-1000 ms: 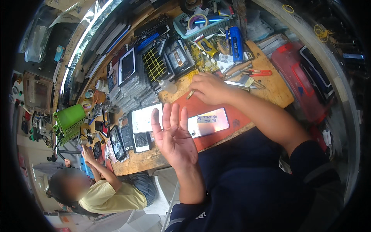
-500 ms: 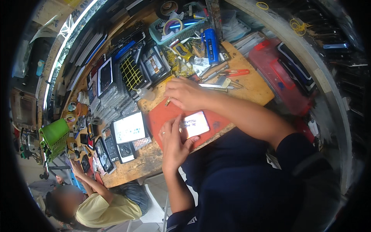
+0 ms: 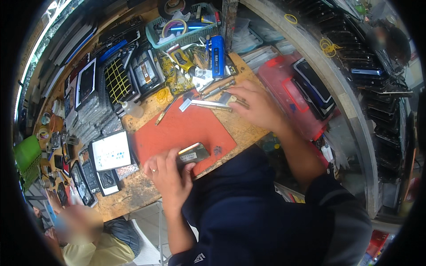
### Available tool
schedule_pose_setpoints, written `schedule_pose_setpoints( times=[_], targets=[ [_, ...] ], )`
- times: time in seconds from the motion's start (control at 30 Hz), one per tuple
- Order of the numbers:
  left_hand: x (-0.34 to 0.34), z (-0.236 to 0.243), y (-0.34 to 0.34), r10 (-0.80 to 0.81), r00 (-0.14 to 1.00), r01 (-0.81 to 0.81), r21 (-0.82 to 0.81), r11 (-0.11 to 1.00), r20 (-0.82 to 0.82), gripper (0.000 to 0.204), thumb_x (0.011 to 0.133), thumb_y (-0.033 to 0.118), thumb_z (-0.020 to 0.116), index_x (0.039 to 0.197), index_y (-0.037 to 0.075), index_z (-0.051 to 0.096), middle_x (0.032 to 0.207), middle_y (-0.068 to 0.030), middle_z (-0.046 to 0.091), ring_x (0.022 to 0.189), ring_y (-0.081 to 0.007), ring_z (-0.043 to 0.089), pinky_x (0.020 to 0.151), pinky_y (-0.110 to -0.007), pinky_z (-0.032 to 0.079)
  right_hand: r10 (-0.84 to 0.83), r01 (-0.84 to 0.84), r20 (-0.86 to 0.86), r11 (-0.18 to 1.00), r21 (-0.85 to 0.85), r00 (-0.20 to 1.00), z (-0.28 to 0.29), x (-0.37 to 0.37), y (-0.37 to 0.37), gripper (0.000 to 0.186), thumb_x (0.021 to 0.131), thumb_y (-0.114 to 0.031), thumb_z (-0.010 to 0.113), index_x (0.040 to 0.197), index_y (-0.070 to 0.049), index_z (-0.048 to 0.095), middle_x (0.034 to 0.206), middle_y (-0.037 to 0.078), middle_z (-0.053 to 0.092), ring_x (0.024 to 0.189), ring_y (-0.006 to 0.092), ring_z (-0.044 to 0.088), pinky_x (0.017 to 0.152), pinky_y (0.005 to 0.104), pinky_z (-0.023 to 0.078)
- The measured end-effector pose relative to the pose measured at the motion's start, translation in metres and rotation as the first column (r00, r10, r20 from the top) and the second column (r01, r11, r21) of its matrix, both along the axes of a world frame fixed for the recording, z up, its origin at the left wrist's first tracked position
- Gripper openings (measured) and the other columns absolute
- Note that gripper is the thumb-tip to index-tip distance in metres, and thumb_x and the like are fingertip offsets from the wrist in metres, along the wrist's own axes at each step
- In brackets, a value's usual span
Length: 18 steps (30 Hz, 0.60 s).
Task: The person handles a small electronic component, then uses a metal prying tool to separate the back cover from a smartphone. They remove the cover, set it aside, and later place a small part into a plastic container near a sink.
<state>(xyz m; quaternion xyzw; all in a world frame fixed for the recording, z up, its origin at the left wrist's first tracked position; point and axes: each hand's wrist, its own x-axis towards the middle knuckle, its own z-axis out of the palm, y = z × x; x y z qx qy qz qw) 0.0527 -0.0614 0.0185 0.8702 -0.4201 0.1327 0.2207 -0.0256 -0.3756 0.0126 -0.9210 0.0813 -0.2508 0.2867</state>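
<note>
"Worn wood is showing all round the orange mat on this workbench. And nearest, what's the left hand doing?"

"It's gripping the phone by one end, thumb on one side, fingers on the other! The phone is sitting at a tilt over the near part of the mat, its pale label showing."

"And the right hand?"

"That one's hanging over the bench past the mat's right side, fingers pointing toward a slim metal tool. Whether they're closing on anything, nobody can tell; the hand is blocking the view."

"Further out?"

"A squeeze bottle is sitting by the mat's far left corner. Beyond it, a yellow tool and a blue device are sharing the clutter, with a blue-green basket sitting behind."

"Off to the sides?"

"A red case is resting on the right, dark flat panels are lining the shelf beyond, and a co-worker in pale yellow is showing at lower left."
</note>
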Motion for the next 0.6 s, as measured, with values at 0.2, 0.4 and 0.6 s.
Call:
schedule_pose_setpoints(
  times=[0.2,0.4,0.6],
  targets=[
    [0.012,0.002,-0.003,-0.049,0.997,0.049,-0.010,0.999,-0.060,0.059,0.086,0.037,0.080,0.134,0.009,0.062,0.121,-0.0128,0.063,0.120,-0.0360,0.056,0.111,-0.052,0.031,0.030,-0.043,-0.079,0.986,-0.160,0.996,0.001,0.025,-0.002,0.022,0.091,-0.016,0.077,0.109,-0.004,0.073,0.102,0.016,0.068,0.097,0.0372,0.068,0.087,0.0484,0.054],
    [0.008,0.000,0.000,-0.044,0.999,0.043,-0.018,0.999,-0.018,0.058,0.088,0.039,0.078,0.135,0.008,0.061,0.123,-0.0130,0.063,0.121,-0.0359,0.056,0.112,-0.052,0.031,0.153,-0.176,-0.210,0.980,-0.095,0.966,0.010,0.047,0.002,0.023,0.089,-0.016,0.079,0.107,-0.003,0.073,0.100,0.016,0.070,0.093,0.0366,0.069,0.083,0.0495,0.053],
    [0.009,-0.003,0.001,-0.050,0.999,0.050,-0.035,0.998,-0.011,0.058,0.088,0.038,0.078,0.135,0.008,0.062,0.122,-0.0129,0.063,0.121,-0.0353,0.056,0.112,-0.052,0.031,0.068,-0.057,-0.164,0.996,0.072,0.984,0.010,0.072,-0.017,0.024,0.091,-0.014,0.080,0.111,-0.004,0.073,0.095,0.012,0.067,0.083,0.0268,0.066,0.075,0.0392,0.052]
  ],
)
